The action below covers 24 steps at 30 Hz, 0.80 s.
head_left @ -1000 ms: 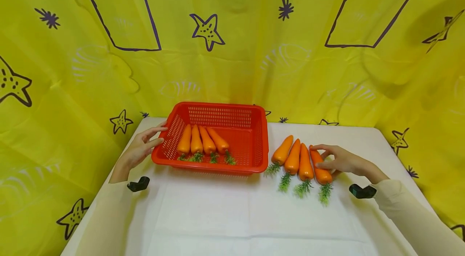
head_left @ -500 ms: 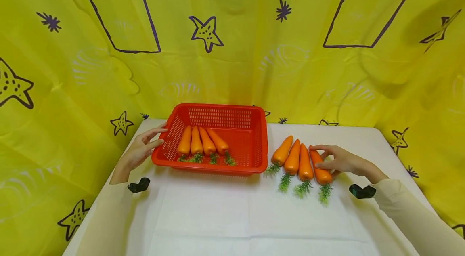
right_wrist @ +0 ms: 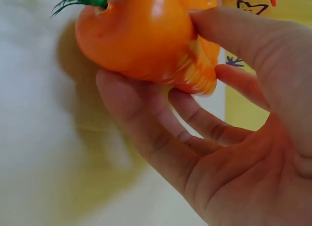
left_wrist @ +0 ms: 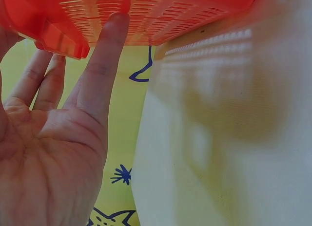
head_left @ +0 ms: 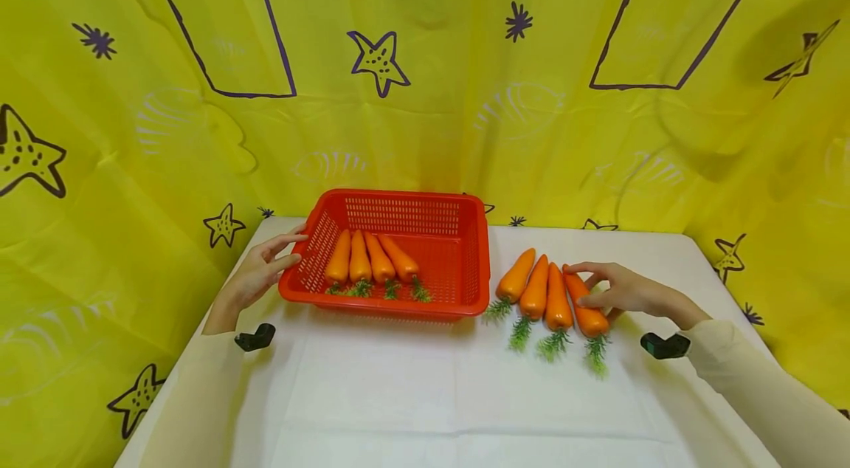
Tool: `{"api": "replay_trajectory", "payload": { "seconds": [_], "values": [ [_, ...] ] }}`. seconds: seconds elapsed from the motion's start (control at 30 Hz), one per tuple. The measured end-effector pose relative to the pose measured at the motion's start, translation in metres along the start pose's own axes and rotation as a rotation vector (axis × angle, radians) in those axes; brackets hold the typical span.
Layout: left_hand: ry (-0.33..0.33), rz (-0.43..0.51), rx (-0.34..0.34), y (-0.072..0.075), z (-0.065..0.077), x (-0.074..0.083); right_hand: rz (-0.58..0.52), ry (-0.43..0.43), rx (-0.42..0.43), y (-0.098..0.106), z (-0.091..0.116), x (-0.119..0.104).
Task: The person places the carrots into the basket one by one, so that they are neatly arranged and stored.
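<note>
My right hand [head_left: 624,289] pinches the rightmost carrot [head_left: 587,309] between thumb and fingers, with its leafy green top pointing toward me. In the right wrist view the carrot's thick orange body [right_wrist: 131,36] lies between the thumb and the curled fingers. Three more carrots [head_left: 533,296] lie in a row just left of it on the white table. My left hand [head_left: 251,277] touches the left end of a red slotted basket [head_left: 398,311], fingers fairly straight at the rim. The left wrist view shows a straight finger [left_wrist: 100,72] against its slotted wall. Several carrots [head_left: 359,258] lie side by side inside the basket's left half.
A white cloth covers the table [head_left: 451,387]. Behind and at both sides hangs a yellow curtain [head_left: 438,121] with starfish drawings, close to the basket's back. Black wrist cameras [head_left: 665,345] sit at both wrists.
The rightmost carrot in my right hand has turned very slightly, its tip shifting left and its leaves right. My left hand, the basket and the other carrots hold their places.
</note>
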State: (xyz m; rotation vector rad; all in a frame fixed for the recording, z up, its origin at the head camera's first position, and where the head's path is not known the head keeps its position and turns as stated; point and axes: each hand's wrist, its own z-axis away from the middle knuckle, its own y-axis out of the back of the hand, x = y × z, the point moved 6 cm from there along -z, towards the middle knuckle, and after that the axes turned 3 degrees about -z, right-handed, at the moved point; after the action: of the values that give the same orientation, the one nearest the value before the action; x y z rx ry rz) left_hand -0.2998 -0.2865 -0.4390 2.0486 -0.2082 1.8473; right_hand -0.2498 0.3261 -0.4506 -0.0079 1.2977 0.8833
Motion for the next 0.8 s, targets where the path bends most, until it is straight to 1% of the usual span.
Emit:
{"api": "replay_trajectory", "payload": {
  "seconds": [0.2,0.37,0.63,0.8],
  "values": [
    [0.008,-0.018,0.002,0.000,0.000,0.000,0.002,0.015,-0.026,0.007,0.002,-0.011],
    [0.016,-0.030,-0.001,-0.001,0.001,0.000,0.029,-0.001,-0.014,0.018,0.006,-0.023],
    [0.011,-0.032,-0.006,-0.001,0.001,0.002,0.081,0.039,0.064,0.044,0.017,-0.058],
    [0.010,-0.022,-0.006,-0.001,0.001,0.002,0.089,0.067,0.111,0.055,0.020,-0.074]
  ]
}}
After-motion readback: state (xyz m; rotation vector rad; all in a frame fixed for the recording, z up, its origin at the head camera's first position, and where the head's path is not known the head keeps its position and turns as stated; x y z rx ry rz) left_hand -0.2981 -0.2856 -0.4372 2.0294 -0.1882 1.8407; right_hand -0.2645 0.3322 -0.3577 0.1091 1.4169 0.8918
